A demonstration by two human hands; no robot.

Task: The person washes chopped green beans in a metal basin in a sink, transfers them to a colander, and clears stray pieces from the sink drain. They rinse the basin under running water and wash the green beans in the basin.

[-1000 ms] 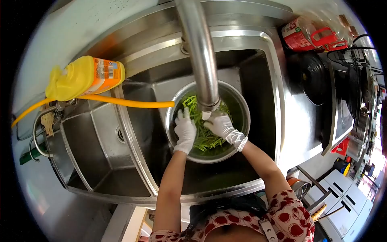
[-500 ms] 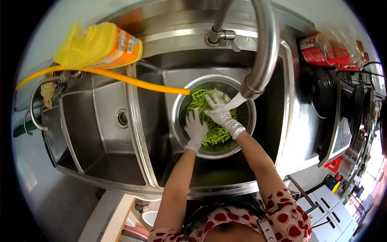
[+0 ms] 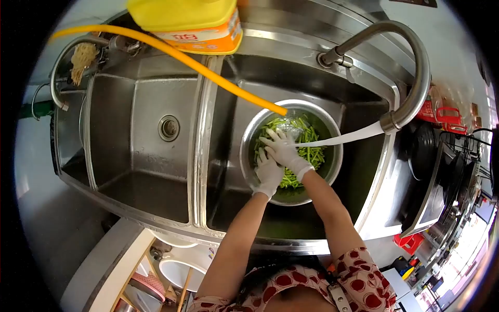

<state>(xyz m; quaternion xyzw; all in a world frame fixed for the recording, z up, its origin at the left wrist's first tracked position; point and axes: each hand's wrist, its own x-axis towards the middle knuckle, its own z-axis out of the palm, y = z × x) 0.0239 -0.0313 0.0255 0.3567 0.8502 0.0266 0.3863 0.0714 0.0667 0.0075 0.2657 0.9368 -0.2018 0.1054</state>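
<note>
Gloved hands [image 3: 268, 176] [image 3: 284, 153] drawn closer together, slender green stalks [image 3: 313, 154], round metal basin [image 3: 331, 132]

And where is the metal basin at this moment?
In the head view, the metal basin is right of centre, in the right sink compartment, near the tip of the yellow hose.

A yellow jug [image 3: 187, 21] with an orange label is positioned at the sink's rear edge. The left sink compartment [image 3: 156, 182] contains a round drain [image 3: 168, 128]. A tan fibrous scrubber [image 3: 82, 58] is located beside that compartment's rear corner. Right side: red-handled plastic bottles [image 3: 451, 119], round black pan [image 3: 422, 151]. Lower left: white basin [image 3: 176, 271], pink perforated basket [image 3: 149, 285].
</note>
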